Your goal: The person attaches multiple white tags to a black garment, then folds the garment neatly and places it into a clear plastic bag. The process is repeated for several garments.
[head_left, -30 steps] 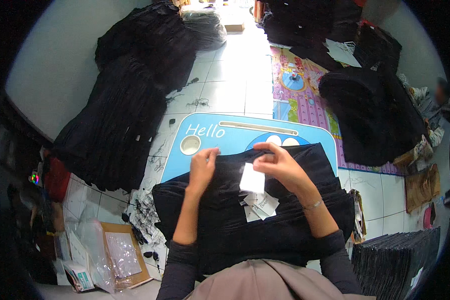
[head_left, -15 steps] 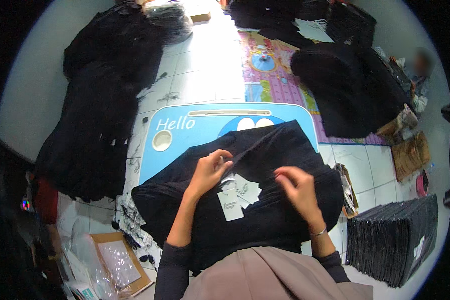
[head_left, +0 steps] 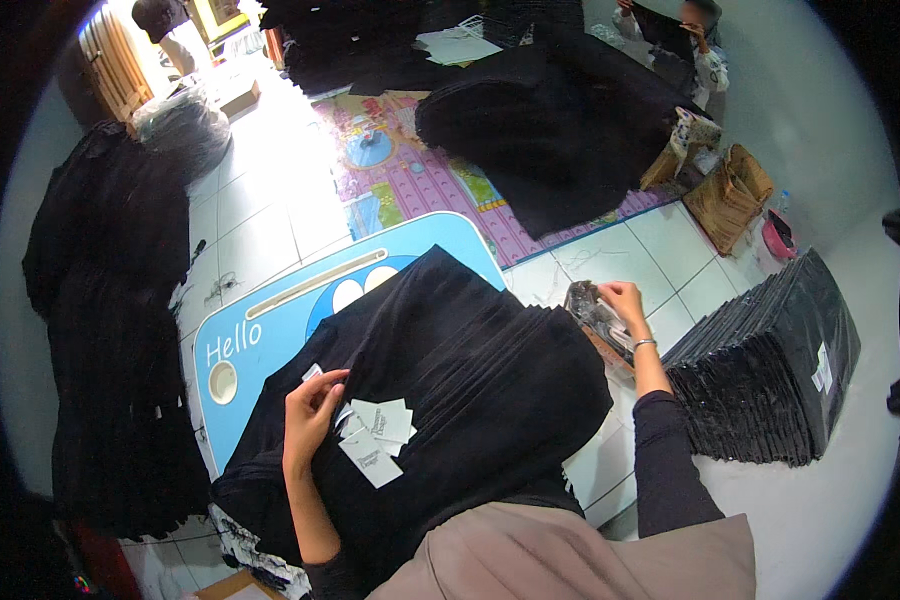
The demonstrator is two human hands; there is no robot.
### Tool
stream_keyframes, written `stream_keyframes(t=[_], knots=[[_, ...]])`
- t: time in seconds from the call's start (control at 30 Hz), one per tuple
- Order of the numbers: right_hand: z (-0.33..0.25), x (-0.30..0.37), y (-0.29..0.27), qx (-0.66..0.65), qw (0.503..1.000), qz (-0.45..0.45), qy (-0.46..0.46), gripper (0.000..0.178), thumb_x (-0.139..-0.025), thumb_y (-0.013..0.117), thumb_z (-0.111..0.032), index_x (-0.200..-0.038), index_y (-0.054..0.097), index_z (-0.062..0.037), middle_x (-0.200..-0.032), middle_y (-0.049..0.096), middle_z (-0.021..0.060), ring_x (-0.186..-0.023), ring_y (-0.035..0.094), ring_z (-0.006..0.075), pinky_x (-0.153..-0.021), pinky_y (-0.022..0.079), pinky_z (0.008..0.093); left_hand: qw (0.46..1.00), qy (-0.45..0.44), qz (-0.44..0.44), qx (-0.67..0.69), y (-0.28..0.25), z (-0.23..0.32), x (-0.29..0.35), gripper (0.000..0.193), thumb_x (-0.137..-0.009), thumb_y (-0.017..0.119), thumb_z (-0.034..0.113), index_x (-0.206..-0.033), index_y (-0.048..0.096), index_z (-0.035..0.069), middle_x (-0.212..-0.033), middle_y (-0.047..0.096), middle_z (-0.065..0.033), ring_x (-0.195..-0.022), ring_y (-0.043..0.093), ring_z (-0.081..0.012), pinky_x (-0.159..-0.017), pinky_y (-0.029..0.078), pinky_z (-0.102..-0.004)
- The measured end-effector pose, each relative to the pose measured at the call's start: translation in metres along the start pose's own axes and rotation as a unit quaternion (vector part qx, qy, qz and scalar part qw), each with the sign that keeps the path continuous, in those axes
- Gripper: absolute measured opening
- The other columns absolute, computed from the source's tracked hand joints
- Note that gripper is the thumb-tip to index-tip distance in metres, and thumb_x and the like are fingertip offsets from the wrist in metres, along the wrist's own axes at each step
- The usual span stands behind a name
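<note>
A stack of black garments [head_left: 490,370] lies draped over a blue lap table [head_left: 260,395]. White cardboard hang tags [head_left: 373,462] rest in a small fan on the cloth. Just left of them, my left hand [head_left: 308,425] pinches the cloth beside a small white label [head_left: 312,372]. Over to the right, my right hand [head_left: 624,303] reaches out to a small open box [head_left: 613,352]. Its fingertips are closed at a crumpled dark, shiny plastic bundle [head_left: 585,298] in the box; what they pinch, if anything, is too small to tell.
Tall piles of black cloth [head_left: 115,330] stand on the left; more black cloth [head_left: 560,130] lies on a colourful mat [head_left: 430,205]. At right are a stack of plastic-wrapped black packs [head_left: 760,360] and a brown bag [head_left: 727,195]. Another person [head_left: 708,60] holds black cloth at the far right.
The view has swung to the right. My right hand has gone from above the garments to the small box on the right. My left hand has closed on the cloth near the white label.
</note>
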State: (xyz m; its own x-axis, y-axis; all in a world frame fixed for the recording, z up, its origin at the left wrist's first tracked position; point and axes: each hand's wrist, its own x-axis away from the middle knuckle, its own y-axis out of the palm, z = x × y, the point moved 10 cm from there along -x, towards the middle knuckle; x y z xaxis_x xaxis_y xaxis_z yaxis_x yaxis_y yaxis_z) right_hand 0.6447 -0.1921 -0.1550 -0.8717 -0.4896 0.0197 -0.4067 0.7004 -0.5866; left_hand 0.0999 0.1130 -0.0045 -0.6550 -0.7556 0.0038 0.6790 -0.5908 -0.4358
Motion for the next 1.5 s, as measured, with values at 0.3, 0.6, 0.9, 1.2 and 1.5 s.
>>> stream_keyframes(t=[0.3,0.6,0.9,1.2,1.5], knots=[[-0.028,-0.001,0.065,0.213,0.976,0.009,-0.04,0.016,-0.071,0.077,-0.019,-0.077,0.074,-0.0038,-0.074,0.07,0.0147,-0.07,0.069,0.0287,-0.067,0.053,0.0366,1.0,-0.01,0.002,0.004,-0.002,-0.001,0.0,0.02,-0.092,0.062,0.006,-0.11,0.069,0.0,-0.078,0.057,0.006,-0.066,0.045,-0.0015,-0.058,0.033,-0.0186],[-0.034,-0.018,-0.038,-0.428,0.896,0.108,-0.056,0.015,-0.085,0.07,-0.018,-0.091,0.062,-0.0066,-0.069,0.067,0.0064,-0.068,0.065,0.0128,-0.062,0.05,0.0296,0.999,-0.019,0.036,0.003,-0.005,-0.006,0.0,0.02,-0.088,0.068,0.006,-0.107,0.072,0.003,-0.068,0.045,0.0085,-0.061,0.037,-0.0021,-0.054,0.027,-0.0202],[0.007,0.031,-0.034,0.36,0.918,0.061,-0.154,0.012,-0.071,0.073,-0.011,-0.073,0.065,-0.003,-0.071,0.064,0.0178,-0.069,0.063,0.0399,-0.063,0.051,0.0423,1.0,-0.009,0.028,0.008,-0.005,-0.005,-0.001,0.02,-0.088,0.067,0.007,-0.107,0.071,0.002,-0.069,0.05,0.0072,-0.062,0.04,-0.0026,-0.055,0.031,-0.0202],[-0.078,0.016,-0.054,0.463,0.866,0.175,-0.07,0.015,-0.084,0.057,-0.008,-0.079,0.069,-0.0015,-0.083,0.067,0.0237,-0.082,0.068,0.0401,-0.063,0.056,0.0464,0.981,-0.059,0.124,0.134,-0.032,-0.021,0.002,0.018,-0.094,0.063,0.013,-0.105,0.07,0.002,-0.078,0.06,0.0043,-0.065,0.046,-0.0024,-0.057,0.035,-0.0186],[-0.397,0.102,0.058,0.292,0.884,0.064,-0.358,0.007,-0.085,0.061,-0.008,-0.08,0.064,-0.0026,-0.087,0.068,0.0203,-0.08,0.069,0.0344,-0.064,0.055,0.0424,0.934,-0.058,0.168,0.31,-0.043,-0.044,0.005,0.03,-0.1,0.056,0.029,-0.1,0.066,0.001,-0.07,0.058,0.001,-0.059,0.049,-0.0051,-0.052,0.038,-0.0184]])
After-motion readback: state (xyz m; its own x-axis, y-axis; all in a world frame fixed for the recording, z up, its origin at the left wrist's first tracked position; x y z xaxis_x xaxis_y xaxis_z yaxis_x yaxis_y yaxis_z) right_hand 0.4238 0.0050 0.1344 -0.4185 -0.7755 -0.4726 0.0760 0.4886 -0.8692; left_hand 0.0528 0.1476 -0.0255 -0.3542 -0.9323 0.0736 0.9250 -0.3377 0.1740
